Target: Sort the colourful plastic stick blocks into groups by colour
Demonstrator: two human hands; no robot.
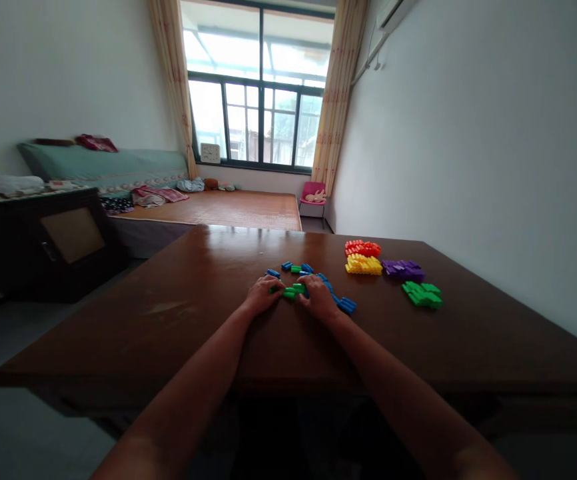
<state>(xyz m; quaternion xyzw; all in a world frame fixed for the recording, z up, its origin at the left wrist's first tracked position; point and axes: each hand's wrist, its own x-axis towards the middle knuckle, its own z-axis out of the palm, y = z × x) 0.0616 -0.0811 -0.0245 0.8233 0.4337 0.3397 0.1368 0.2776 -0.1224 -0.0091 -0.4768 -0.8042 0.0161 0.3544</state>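
My left hand rests low over the brown table, its fingers curled round a small green block that is mostly hidden. Across from it, my right hand has thumb and fingers closed on the right end of some green plastic blocks lying between both hands. Loose blue blocks lie beside and behind my right hand. Beyond the fingers sit another green block and a blue block. One more blue block shows just past my left fingertips.
Sorted piles of blocks lie to the right: red, yellow, purple and green. The glossy brown table has its near edge below my forearms. A bed and a pink chair stand beyond it.
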